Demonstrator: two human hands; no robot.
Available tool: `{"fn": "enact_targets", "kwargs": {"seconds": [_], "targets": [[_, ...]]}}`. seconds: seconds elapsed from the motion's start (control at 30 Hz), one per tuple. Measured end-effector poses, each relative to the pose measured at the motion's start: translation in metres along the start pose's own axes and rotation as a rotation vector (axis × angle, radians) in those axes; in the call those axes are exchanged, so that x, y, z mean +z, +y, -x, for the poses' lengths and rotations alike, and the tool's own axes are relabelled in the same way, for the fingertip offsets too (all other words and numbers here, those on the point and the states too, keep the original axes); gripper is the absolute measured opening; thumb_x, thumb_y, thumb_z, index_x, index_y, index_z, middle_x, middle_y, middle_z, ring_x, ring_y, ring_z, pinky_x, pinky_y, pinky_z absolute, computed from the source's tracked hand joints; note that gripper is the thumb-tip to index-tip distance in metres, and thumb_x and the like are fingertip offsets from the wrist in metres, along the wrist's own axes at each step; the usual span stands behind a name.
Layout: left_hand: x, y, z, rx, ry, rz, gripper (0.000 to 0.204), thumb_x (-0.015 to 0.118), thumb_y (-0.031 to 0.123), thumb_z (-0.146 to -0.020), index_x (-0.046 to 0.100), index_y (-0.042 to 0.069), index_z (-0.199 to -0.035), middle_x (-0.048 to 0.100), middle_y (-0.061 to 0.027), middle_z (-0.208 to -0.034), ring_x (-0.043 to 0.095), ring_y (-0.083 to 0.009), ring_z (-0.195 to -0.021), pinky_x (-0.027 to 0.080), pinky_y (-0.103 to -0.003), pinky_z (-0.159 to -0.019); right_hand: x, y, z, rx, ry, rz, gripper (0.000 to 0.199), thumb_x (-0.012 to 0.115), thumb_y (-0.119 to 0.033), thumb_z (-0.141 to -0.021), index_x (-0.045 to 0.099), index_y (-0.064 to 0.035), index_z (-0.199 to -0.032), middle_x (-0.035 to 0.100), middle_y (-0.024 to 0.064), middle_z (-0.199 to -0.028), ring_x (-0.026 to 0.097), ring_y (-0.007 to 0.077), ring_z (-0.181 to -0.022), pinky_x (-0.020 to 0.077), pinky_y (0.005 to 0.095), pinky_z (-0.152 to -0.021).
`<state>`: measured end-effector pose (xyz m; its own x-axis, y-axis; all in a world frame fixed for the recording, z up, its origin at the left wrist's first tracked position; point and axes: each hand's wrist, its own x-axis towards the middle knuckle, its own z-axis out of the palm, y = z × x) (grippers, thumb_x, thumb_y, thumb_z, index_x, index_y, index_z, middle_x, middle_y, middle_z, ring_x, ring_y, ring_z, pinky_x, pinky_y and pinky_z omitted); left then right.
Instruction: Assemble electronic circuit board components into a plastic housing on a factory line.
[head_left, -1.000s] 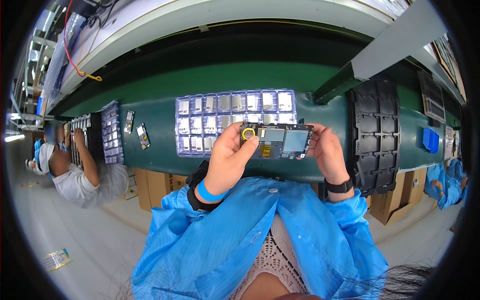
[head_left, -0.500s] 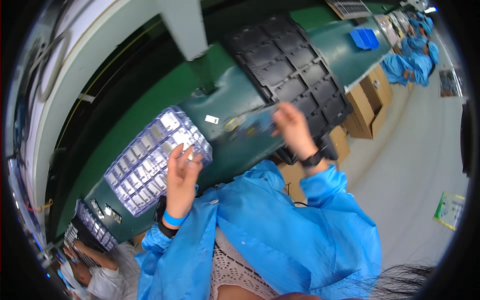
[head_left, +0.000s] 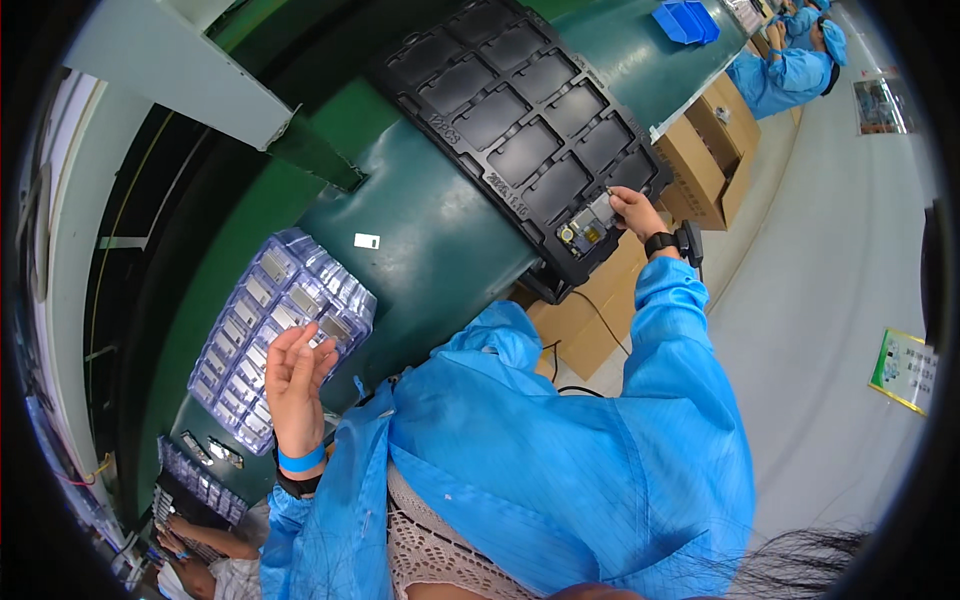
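My right hand [head_left: 640,215] pinches the edge of a circuit board [head_left: 588,226] with a silvery shield and a round yellow part. The board lies at the near right pocket of a black moulded tray [head_left: 470,122]; whether it rests fully in the pocket, I cannot tell. Over the near side of a clear bluish plastic tray [head_left: 262,424] is my left hand [head_left: 297,390], palm up, fingers loosely bent and apart. No held thing shows in it. Rows of small silvery flat pieces [head_left: 258,292] fill that tray.
A small white piece [head_left: 367,241] lies on the green tabletop [head_left: 430,215]. A blue bin [head_left: 686,22] stands farther along, and cardboard boxes [head_left: 700,160] are beside the table. Two small boards [head_left: 226,453] lie at the left. Other people sit at both ends; a grey post [head_left: 185,75] rises behind.
My right hand has carried the circuit board from above the tabletop to the black tray's near right pocket. My left hand stays by the plastic tray while the view has shifted.
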<state>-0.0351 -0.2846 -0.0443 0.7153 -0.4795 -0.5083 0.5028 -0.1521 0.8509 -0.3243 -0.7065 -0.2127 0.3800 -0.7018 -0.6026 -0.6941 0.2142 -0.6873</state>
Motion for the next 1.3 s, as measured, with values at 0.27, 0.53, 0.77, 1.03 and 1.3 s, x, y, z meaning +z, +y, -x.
{"fn": "enact_targets", "kwargs": {"seconds": [0.27, 0.53, 0.77, 1.03, 1.3], "targets": [[0.0, 0.0, 0.003, -0.03, -0.039, -0.043, 0.021, 0.046, 0.016, -0.087, 0.045, 0.005, -0.105, 0.05, -0.0113, -0.113, 0.054, -0.0192, -0.093, 0.045, -0.03, -0.081, 0.03, -0.014, 0.025, -0.427, 0.569, 0.652, 0.026, 0.065, -0.019, -0.065, 0.064, -0.0104, -0.09, 0.058, 0.0136, -0.08, 0.056, 0.0302, -0.074, 0.0449, 0.0368, -0.068], [-0.061, 0.004, 0.035, 0.073, 0.204, 0.154, 0.019, 0.048, 0.013, -0.086, 0.047, 0.003, -0.103, 0.051, -0.0117, -0.11, 0.057, -0.0192, -0.089, 0.047, -0.03, -0.078, 0.064, -0.031, 0.028, -0.351, 0.628, 0.924, 0.023, 0.064, -0.018, -0.068, 0.062, -0.005, -0.087, 0.06, 0.0142, -0.083, 0.056, 0.0311, -0.083, 0.0435, 0.0372, -0.074], [-0.25, -0.016, 0.085, 0.461, 0.98, 0.507, 0.012, 0.054, 0.011, -0.082, 0.052, 0.004, -0.092, 0.056, -0.0058, -0.084, 0.055, -0.0113, -0.066, 0.047, -0.021, -0.058, 0.11, -0.079, 0.032, -0.746, 0.512, 0.471, 0.021, 0.06, -0.014, -0.079, 0.059, -0.0016, -0.095, 0.056, 0.0074, -0.089, 0.055, 0.0158, -0.079, 0.0444, 0.0261, -0.07], [-0.451, -0.2, 0.085, -0.058, 1.454, 0.427, 0.018, 0.062, 0.002, -0.067, 0.056, 0.002, -0.084, 0.056, -0.0045, -0.073, 0.053, -0.0145, -0.062, 0.045, -0.025, -0.054, 0.236, -0.168, 0.097, -0.927, 0.209, 0.414, 0.018, 0.056, -0.014, -0.082, 0.057, -0.0015, -0.094, 0.054, 0.0042, -0.086, 0.052, 0.012, -0.075, 0.0417, 0.0241, -0.066], [-0.414, -0.21, -0.006, 0.018, 1.137, -0.565, 0.046, 0.075, 0.029, -0.058, 0.059, 0.001, -0.091, 0.058, -0.013, -0.084, 0.054, -0.0261, -0.08, 0.044, -0.036, -0.07, 0.265, -0.155, 0.145, -0.884, 0.134, 0.373, 0.013, 0.054, -0.01, -0.083, 0.056, -0.0004, -0.091, 0.052, 0.0027, -0.084, 0.05, 0.0099, -0.072, 0.0408, 0.0224, -0.063]]}}
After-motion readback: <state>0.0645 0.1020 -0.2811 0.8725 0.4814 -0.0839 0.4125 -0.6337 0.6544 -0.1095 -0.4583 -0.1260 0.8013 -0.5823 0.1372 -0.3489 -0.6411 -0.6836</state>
